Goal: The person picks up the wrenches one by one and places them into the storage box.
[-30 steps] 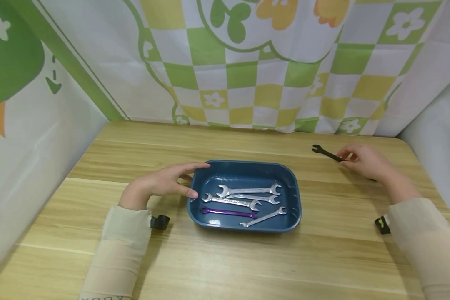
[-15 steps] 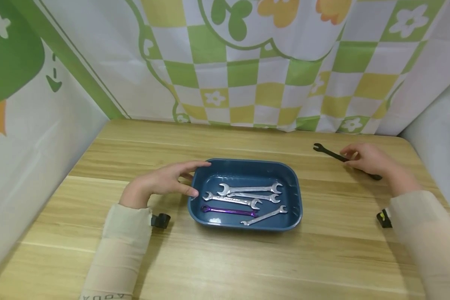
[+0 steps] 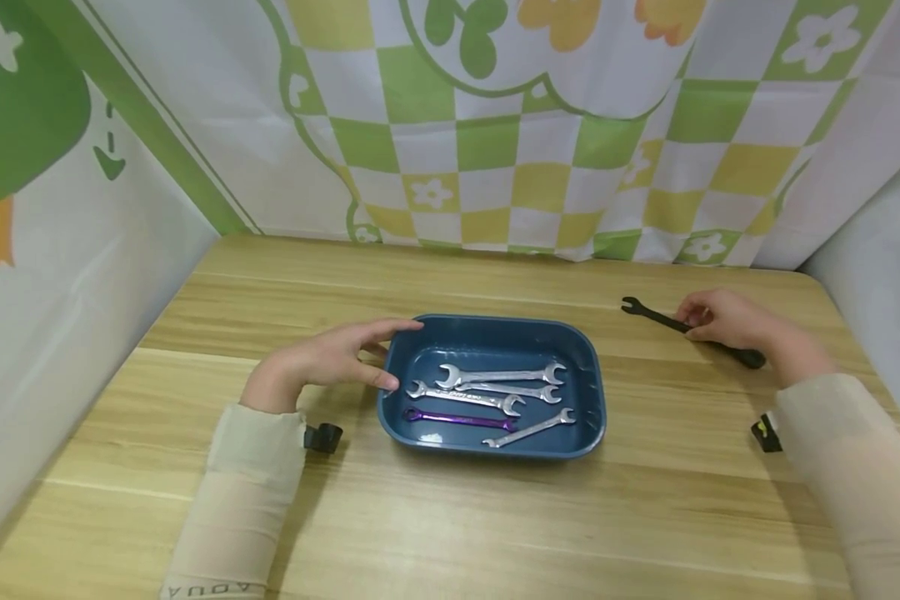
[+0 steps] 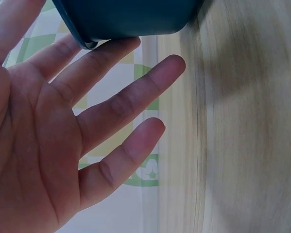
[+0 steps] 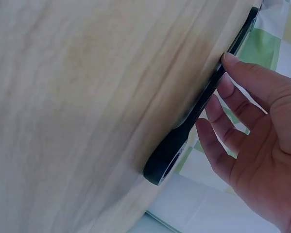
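My right hand [image 3: 727,318] pinches a black combination wrench [image 3: 656,315] near its middle, between thumb and fingertips. The wrench's ring end [image 5: 165,160] shows in the right wrist view, close over the wooden table; its open jaw points to the far left. At the left end of a blue rectangular tray [image 3: 495,454], my left hand [image 3: 333,357] is spread with thumb and forefinger at the rim. In the left wrist view its fingers [image 4: 130,97] are straight and touch the tray's outer wall. Inside the tray lie several silver wrenches [image 3: 502,377] and a purple wrench [image 3: 461,419].
The tray stands mid-table on the light wooden tabletop [image 3: 450,533]. A green, yellow and white checked cloth [image 3: 487,167] hangs behind the table's far edge, with white cloth walls at both sides. Small black devices are strapped at both wrists.
My right hand has shifted slightly with the black wrench, whose open end has come a little nearer and to the left. My left hand and the tray have stayed in place.
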Available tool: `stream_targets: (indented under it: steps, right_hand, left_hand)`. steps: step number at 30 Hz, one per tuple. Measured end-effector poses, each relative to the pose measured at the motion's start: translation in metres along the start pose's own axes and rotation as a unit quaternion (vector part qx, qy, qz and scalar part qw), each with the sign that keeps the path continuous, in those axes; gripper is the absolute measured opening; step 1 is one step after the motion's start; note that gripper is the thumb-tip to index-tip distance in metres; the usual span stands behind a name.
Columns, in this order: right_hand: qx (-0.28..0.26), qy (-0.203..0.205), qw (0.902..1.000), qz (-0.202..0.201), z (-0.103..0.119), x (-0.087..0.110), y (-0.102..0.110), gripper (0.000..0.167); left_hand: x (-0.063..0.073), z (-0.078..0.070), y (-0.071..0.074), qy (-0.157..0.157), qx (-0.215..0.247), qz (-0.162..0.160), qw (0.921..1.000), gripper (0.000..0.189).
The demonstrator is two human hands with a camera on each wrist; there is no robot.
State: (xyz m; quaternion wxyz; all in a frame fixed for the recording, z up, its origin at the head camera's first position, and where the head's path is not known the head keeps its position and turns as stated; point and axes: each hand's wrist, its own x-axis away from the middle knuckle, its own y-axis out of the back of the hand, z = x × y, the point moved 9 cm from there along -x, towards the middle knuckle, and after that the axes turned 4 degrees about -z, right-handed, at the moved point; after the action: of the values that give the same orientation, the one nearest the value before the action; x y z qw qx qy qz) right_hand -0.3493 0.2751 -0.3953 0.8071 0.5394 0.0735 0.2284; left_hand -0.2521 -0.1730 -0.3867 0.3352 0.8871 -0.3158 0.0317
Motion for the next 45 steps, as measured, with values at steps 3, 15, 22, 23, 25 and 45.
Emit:
stream_targets:
  steps: [3,15,22,23,25,45]
  right_hand:
    - [0.005,-0.004,1.0000,0.000,0.002,0.000,0.000,0.017]
    - [0.017,0.009,0.9998,0.007,0.004,-0.003,-0.007,0.018]
    - [0.019,0.016,0.9997,0.002,0.006,-0.001,-0.008,0.019]
    - [0.020,0.015,0.9997,0.001,0.006,0.000,-0.008,0.019]
    - [0.021,0.014,0.9997,-0.001,0.006,0.001,-0.008,0.019]
    - [0.005,0.006,0.9999,-0.011,0.006,0.007,-0.006,0.019]
  left_hand:
    - [0.000,0.000,0.001,0.001,-0.003,-0.002,1.0000,0.081]
    - [0.000,0.000,0.001,0.001,-0.009,-0.001,1.0000,0.081]
    - [-0.001,0.000,0.001,0.000,-0.014,-0.002,0.9999,0.080]
    - [-0.001,0.000,0.001,-0.003,-0.016,-0.002,0.9999,0.080]
    - [-0.001,0.000,0.001,-0.004,-0.015,-0.001,0.9999,0.080]
    - [0.001,-0.001,0.002,-0.010,-0.008,0.001,0.9999,0.079]
